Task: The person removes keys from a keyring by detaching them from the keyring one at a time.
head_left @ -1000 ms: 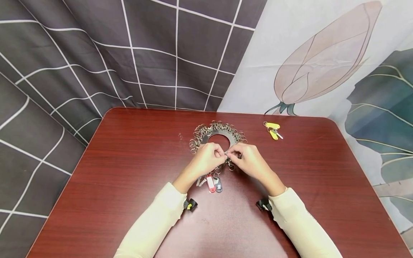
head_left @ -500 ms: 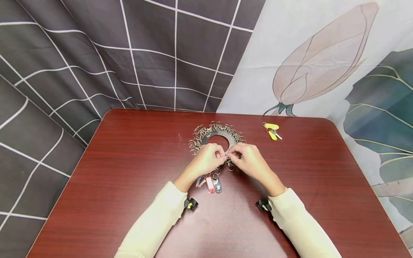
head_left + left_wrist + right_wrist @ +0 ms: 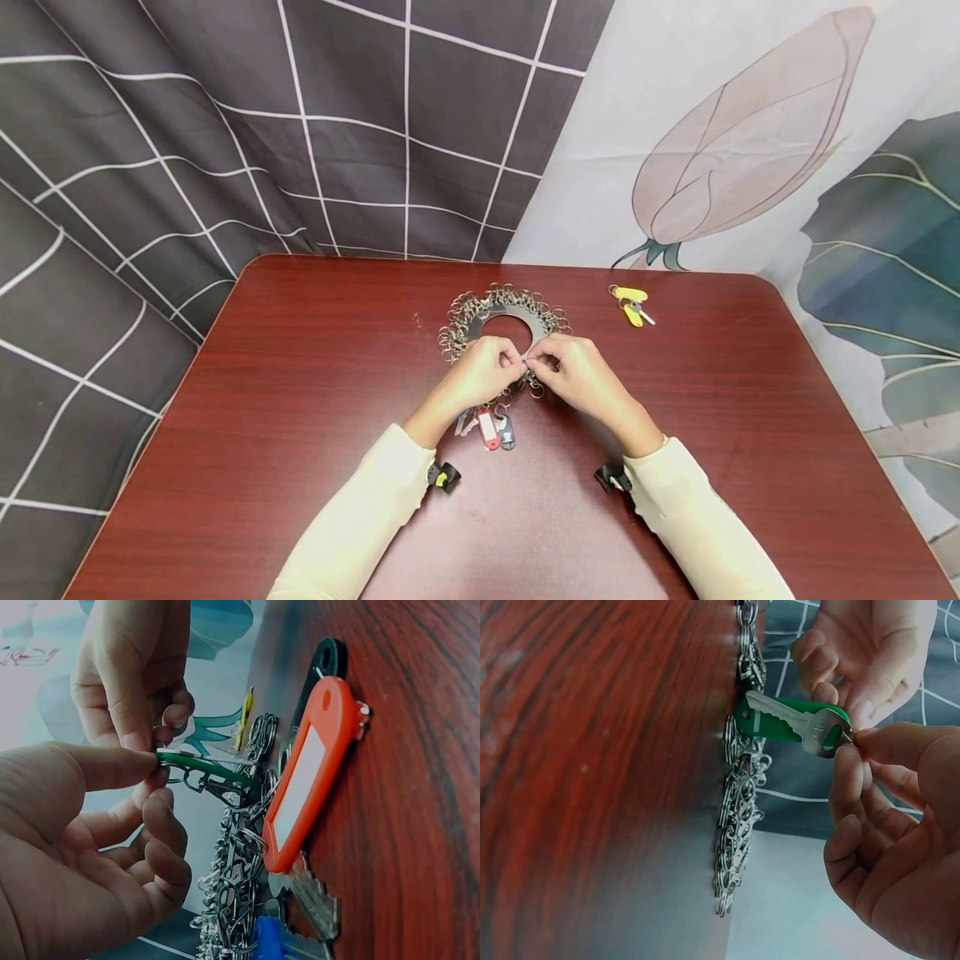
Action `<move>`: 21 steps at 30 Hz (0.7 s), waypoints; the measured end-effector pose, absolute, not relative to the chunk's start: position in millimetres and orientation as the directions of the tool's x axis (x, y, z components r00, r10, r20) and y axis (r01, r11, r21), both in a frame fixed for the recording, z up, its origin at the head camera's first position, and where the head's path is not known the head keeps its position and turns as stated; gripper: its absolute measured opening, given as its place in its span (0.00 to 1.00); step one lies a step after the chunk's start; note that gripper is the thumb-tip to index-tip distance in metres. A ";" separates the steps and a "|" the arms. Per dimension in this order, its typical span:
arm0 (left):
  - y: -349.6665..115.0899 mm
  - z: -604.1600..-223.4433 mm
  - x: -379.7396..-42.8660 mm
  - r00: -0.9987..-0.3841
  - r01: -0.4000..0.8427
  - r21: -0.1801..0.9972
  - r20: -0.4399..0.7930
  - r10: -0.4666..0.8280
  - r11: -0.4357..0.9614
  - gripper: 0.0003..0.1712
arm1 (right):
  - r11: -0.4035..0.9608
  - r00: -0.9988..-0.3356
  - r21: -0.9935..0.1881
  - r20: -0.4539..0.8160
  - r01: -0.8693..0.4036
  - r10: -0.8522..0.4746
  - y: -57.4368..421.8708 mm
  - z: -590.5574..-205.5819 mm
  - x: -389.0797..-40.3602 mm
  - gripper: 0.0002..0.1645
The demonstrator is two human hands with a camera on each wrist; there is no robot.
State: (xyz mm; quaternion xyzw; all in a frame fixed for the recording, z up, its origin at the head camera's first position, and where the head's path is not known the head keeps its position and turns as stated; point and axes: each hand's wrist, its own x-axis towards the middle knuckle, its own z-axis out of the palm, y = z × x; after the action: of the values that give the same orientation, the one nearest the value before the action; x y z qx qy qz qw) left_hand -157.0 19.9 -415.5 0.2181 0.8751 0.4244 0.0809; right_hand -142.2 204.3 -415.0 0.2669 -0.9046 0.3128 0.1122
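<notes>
My left hand point(image 3: 483, 368) and right hand point(image 3: 576, 372) meet fingertip to fingertip over the near side of a flat grey ring-shaped plate point(image 3: 534, 322). Between them is a green key tag point(image 3: 776, 721) with a silver key point(image 3: 821, 731) on a small ring. Thumb and forefinger of the right hand pinch that ring at the key's head; the left hand pinches right beside it, at the tag's end. Metal clasps with split rings point(image 3: 459, 321) line the plate. From its near edge hang a red key tag point(image 3: 489, 429), a black one point(image 3: 507, 433) and a blue one point(image 3: 268, 939), with keys.
Two yellow key tags point(image 3: 632, 294) with a key lie at the back right of the red-brown table point(image 3: 315, 375). A dark checked curtain point(image 3: 352, 150) and a flower-printed cloth point(image 3: 585, 208) hang behind its far edge. Each wrist wears a black camera mount point(image 3: 447, 477).
Both hands stay over the plate's near side, with only slight finger movement at the small ring. The tags on the table keep their places.
</notes>
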 end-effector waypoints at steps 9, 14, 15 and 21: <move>20.0 -415.2 -153.7 -0.876 0.386 0.733 0.101 0.473 0.560 0.08 | 0.694 -0.845 -0.489 0.382 -0.528 -0.374 203.8 -416.8 -142.4 0.04; 20.1 -415.5 -153.3 -0.877 0.386 0.726 0.098 0.470 0.569 0.07 | 0.691 -0.850 -0.501 0.374 -0.521 -0.371 204.2 -416.1 -141.6 0.04; 20.4 -415.7 -153.4 -0.880 0.378 0.729 0.091 0.466 0.571 0.07 | 0.685 -0.847 -0.503 0.374 -0.527 -0.378 204.3 -415.9 -141.6 0.04; 22.2 -416.6 -154.3 -0.892 0.338 0.746 0.059 0.449 0.574 0.08 | 0.669 -0.835 -0.502 0.374 -0.548 -0.404 204.6 -415.3 -141.6 0.04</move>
State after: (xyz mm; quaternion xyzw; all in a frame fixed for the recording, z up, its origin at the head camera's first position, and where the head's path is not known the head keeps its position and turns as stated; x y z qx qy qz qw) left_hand -154.3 22.2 -416.6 0.2223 0.8845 0.4044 0.0685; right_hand -141.6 204.6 -415.3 0.2625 -0.9061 0.3109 0.1161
